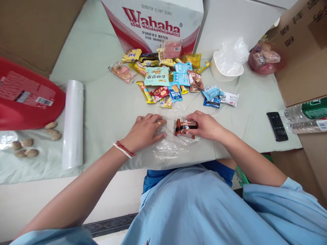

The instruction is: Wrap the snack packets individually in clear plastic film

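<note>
My right hand (204,126) grips a small brown-wrapped snack packet (184,127) at its right end, low over the table. Under the packet a clear plastic sheet or bag (167,143) is spread near the table's front edge. My left hand (148,131), with a ring and bracelets, lies with its fingers stretched out on the left part of that plastic. Just beyond both hands is a heap of wrapped snacks, among them a pale green packet (156,76), a red packet (159,93) and a blue packet (175,92).
A Wahaha carton (158,23) stands behind the heap. To the right are a white bowl (227,69) with clear bags, a pink bag of snacks (264,59), a black phone (277,126) and plastic bottles (304,119). Leftward lie a plastic roll (73,126), walnuts (27,142) and a red container (28,98).
</note>
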`<state>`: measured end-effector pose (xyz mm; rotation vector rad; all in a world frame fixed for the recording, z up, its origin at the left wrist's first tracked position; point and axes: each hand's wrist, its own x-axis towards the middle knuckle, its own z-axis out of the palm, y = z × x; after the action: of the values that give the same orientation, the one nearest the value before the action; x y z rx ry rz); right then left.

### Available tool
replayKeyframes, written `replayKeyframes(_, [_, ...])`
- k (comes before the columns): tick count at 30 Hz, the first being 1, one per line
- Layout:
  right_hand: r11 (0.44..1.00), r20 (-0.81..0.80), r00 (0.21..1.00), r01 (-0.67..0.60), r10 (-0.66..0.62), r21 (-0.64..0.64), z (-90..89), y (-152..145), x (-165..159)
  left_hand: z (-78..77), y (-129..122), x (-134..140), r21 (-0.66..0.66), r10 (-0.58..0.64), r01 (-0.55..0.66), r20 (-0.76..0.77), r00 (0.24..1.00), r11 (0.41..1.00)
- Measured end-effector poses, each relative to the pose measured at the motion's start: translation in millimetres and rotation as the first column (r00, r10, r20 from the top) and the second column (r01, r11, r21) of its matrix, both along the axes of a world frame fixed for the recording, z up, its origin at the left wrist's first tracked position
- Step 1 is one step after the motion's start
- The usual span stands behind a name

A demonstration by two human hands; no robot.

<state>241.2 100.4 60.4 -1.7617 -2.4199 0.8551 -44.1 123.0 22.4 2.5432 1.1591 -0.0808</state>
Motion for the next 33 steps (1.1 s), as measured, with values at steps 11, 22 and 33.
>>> replayKeyframes(11, [0.997, 0.081, 0.996, 0.015, -0.021, 0.079, -5.3, -28.6, -11.5, -7.7, -12.5, -5.4, 0.064, 0.089, -0.088, -0.017, 0.996, 0.994])
replayKeyframes(22, [0.939, 0.051, 0.964, -0.267, 0.262, 0.218, 3.1, -84.4, 21.6, -17.7, -37.5, -31.7, 0.233, -0.069, 0.016, 0.22, 0.973, 0.972])
replayKeyframes(33, [0.945, -0.237, 0.947, -0.144, 0.217, 0.293, 7.9, -60.1, 43.4, -23.4, -36.8, -54.7, -0.088, -0.081, 0.126, 0.399, 0.913, 0.988])
